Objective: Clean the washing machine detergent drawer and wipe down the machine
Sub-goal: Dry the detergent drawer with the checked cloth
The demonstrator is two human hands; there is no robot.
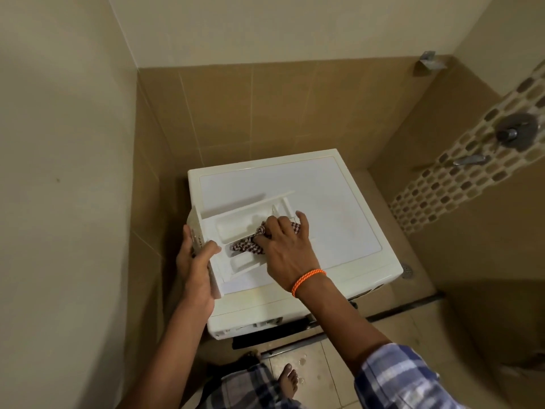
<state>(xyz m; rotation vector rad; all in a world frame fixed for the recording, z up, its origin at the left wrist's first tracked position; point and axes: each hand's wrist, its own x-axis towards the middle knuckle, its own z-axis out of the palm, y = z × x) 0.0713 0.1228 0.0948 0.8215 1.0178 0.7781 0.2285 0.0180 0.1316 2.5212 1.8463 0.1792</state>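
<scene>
The white detergent drawer [236,222] lies out of its slot on top of the white washing machine [339,202], its front panel toward the left. My left hand [196,264] grips that front end of the drawer. My right hand [284,246], with an orange cord on the wrist, presses a red-and-white checked cloth [246,246] into a middle compartment of the drawer. Part of the cloth is hidden under my fingers.
The machine stands in a corner with tan tiled walls close on the left and behind. A shower valve [516,131] and tap [469,160] sit on the mosaic strip at the right. A floor drain [408,270] lies right of the machine. My bare foot [287,379] stands on wet tiles.
</scene>
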